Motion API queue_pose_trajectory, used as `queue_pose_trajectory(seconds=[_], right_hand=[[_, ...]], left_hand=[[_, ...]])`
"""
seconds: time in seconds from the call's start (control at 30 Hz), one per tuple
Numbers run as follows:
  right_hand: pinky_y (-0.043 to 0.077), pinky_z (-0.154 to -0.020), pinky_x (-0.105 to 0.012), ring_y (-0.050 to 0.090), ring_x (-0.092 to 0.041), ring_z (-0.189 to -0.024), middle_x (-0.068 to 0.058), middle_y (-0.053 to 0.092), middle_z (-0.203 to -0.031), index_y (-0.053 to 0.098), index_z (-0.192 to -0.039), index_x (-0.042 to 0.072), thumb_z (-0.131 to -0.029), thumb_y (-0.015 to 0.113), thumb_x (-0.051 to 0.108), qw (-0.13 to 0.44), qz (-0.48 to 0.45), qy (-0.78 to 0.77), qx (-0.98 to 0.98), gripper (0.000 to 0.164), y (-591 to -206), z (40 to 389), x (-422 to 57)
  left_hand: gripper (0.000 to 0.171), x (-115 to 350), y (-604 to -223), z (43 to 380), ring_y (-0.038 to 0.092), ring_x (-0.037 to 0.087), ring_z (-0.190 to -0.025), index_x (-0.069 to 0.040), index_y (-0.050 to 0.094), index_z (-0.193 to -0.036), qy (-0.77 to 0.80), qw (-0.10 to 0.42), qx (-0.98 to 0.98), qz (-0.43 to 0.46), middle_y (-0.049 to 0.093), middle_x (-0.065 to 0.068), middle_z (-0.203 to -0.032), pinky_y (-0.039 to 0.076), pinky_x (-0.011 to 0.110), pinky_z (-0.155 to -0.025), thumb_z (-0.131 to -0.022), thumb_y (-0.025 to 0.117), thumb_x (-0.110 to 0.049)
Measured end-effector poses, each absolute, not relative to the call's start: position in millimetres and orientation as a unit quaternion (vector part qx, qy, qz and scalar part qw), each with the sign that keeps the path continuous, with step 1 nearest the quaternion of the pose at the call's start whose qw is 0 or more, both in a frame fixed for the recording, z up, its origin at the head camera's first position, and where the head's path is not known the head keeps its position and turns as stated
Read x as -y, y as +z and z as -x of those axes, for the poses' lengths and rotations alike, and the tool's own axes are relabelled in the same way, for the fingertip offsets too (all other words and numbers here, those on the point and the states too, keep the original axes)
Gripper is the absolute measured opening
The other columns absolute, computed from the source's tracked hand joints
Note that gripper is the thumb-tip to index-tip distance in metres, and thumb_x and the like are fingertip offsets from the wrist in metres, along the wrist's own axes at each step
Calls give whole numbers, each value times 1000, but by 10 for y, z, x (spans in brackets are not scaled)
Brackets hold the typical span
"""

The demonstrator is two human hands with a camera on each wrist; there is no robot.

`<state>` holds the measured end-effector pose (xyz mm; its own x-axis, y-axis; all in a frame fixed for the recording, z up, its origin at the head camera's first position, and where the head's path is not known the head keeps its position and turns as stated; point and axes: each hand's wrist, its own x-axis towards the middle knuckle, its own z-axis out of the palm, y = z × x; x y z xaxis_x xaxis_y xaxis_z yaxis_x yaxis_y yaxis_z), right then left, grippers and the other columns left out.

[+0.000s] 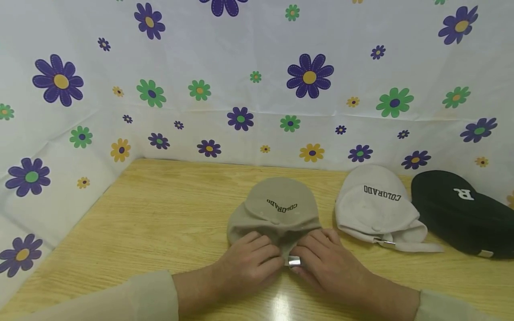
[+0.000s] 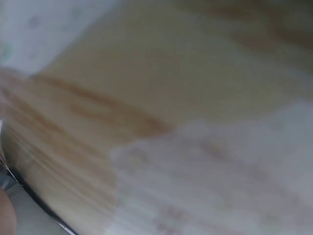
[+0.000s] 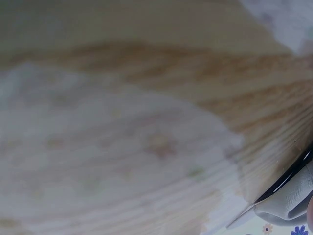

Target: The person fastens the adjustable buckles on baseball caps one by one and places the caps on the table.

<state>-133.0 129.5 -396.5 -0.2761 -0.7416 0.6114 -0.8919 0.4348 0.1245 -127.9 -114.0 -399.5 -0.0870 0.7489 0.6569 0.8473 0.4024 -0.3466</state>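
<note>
A khaki baseball cap (image 1: 281, 209) with dark COLORADO lettering lies on the wooden table, its back edge facing me. Curled fingers of my left hand (image 1: 253, 261) grip the left part of that back edge. My right hand (image 1: 325, 258) pinches the right part, beside a shiny metal strap buckle (image 1: 294, 261) that sits between the hands. Their fingers hide much of the strap. In the right wrist view a fold of the cap's cloth (image 3: 283, 208) shows at the lower right corner; most of both wrist views is blurred.
To the right lies a pale off-white cap (image 1: 373, 209), also lettered COLORADO, its strap end loose on the table. Beyond it is a black cap (image 1: 449, 214) with a white R. A flower-printed white cloth (image 1: 257, 49) hangs behind and left of the wooden table (image 1: 152, 214).
</note>
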Motion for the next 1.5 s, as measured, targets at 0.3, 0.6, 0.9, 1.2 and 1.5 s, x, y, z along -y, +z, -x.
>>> queue_pose_trajectory(seconds=[0.3,0.6,0.9,1.2,1.5], right_hand=[[37,-87,-36,55,-16,-98,5,60,-101,66,-103,14,-103,48,37,311,-521,125,785,29,-3952,1317,-1284],[37,-87,-38,55,-16,-97,6,61,-101,67,-101,15,-99,53,37,315,-519,120,785,25,-3960,1320,-1288],[37,-86,-37,55,-17,-95,6,60,-97,66,-97,16,-101,51,38,324,-512,120,787,26,-3970,1337,-1286],[37,-87,-37,55,-17,-96,6,60,-98,66,-99,15,-101,51,38,315,-512,120,790,27,-3970,1346,-1289],[36,-88,-36,55,-17,-98,6,60,-100,65,-100,15,-100,52,37,309,-521,124,786,25,-3980,1347,-1287]], left_hand=[[18,1128,-3999,1288,60,11,-78,-13,71,-88,-58,412,725,550,67,-5,-87,45,24,-68,-93,54,-14],[11,1130,-4002,1238,57,12,-80,-17,65,-86,-41,364,781,506,64,-6,-88,43,26,-72,-89,55,-20],[22,1133,-4007,1273,57,14,-77,-16,64,-77,-39,387,767,510,64,-5,-84,43,27,-71,-90,47,-17],[22,1135,-4016,1297,60,13,-78,-15,69,-82,-47,402,750,524,66,-4,-86,44,26,-70,-91,49,-15],[17,1134,-4008,1292,59,12,-77,-15,71,-83,-56,394,745,535,67,-5,-86,44,24,-69,-90,55,-14]])
